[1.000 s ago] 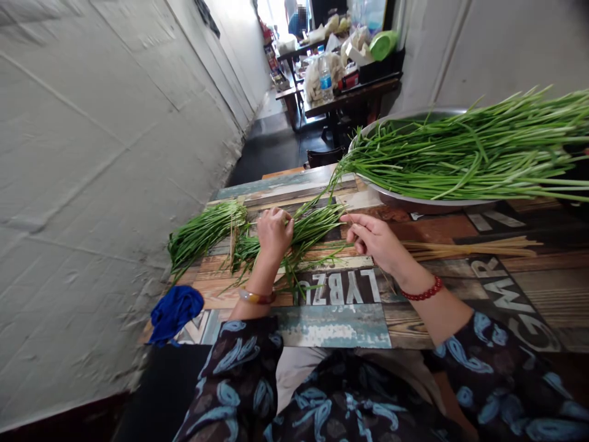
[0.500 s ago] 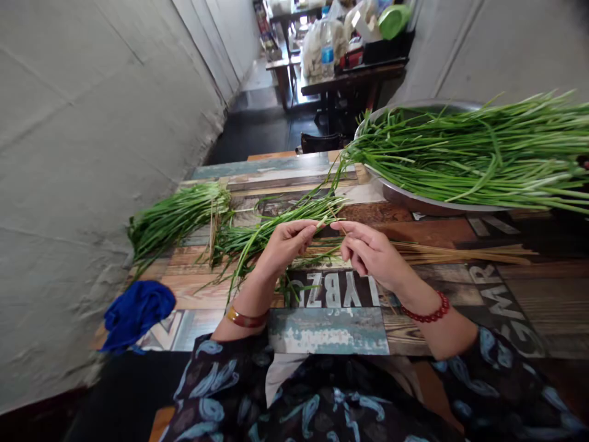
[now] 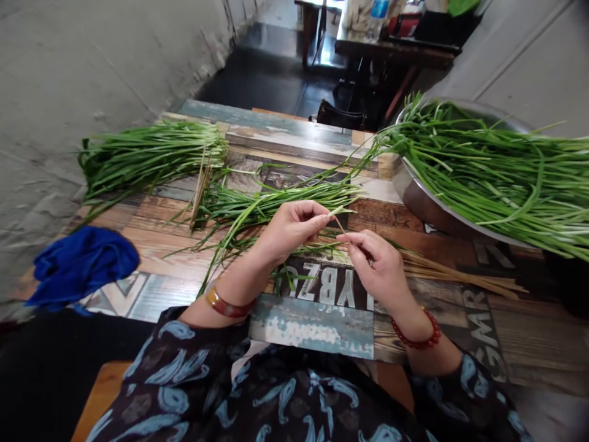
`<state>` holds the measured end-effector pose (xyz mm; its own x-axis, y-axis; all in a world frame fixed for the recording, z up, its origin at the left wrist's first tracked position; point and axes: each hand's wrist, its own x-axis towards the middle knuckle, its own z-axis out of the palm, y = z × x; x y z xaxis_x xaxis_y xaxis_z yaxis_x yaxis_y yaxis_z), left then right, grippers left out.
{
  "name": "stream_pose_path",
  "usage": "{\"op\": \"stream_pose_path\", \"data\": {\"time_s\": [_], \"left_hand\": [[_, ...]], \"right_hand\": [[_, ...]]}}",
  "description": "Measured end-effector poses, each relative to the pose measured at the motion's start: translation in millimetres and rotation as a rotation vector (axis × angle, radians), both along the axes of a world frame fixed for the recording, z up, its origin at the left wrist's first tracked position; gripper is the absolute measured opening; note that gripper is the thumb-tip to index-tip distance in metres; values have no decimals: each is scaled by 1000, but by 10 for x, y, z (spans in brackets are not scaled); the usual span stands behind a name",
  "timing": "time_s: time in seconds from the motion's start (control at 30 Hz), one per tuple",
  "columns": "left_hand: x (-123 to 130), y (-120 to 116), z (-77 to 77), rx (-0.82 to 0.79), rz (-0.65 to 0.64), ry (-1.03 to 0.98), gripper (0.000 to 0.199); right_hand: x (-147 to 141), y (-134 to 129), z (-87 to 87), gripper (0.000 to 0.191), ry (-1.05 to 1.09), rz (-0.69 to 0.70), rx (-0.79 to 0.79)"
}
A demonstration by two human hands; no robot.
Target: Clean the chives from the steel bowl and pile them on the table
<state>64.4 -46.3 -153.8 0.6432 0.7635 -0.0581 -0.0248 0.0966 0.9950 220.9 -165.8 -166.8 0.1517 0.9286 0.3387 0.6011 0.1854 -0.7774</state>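
Between thumb and forefinger, my left hand (image 3: 294,230) pinches the pale end of a garlic chive (image 3: 335,209), whose green leaves trail toward the lower left. My right hand (image 3: 378,264) is closed on a thin wooden skewer (image 3: 340,226). The skewer slants up to the chive at my left fingertips; whether it pierces the stalk I cannot tell. Just beyond my hands lies a loose pile of garlic chives (image 3: 257,205). More bamboo skewers (image 3: 460,271) lie on the table right of my right hand.
A large metal basin (image 3: 421,193) heaped with chives (image 3: 497,166) stands at the right. Far left are a chive bundle (image 3: 156,153), upright-leaning skewers (image 3: 199,190) and a blue cloth (image 3: 85,264). A wall (image 3: 69,92) borders the left side; another table (image 3: 396,52) stands beyond.
The view has tilted downward. My right hand has drawn down and away from my left fingertips, and the skewer now shows between the two hands.
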Motion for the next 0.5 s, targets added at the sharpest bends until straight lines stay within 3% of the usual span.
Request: {"op": "stream_pose_path", "data": {"time_s": [0.17, 0.3, 0.5], "left_hand": [[11, -31, 18, -12, -25, 4, 27], [34, -33, -25, -15, -19, -23, 28], [29, -18, -33, -24, -5, 11, 28]], "right_hand": [[-25, -20, -54, 29, -8, -11, -10], [-21, -54, -122, 47, 156, 91, -86], [-21, -61, -108, 51, 353, 150, -192]]}}
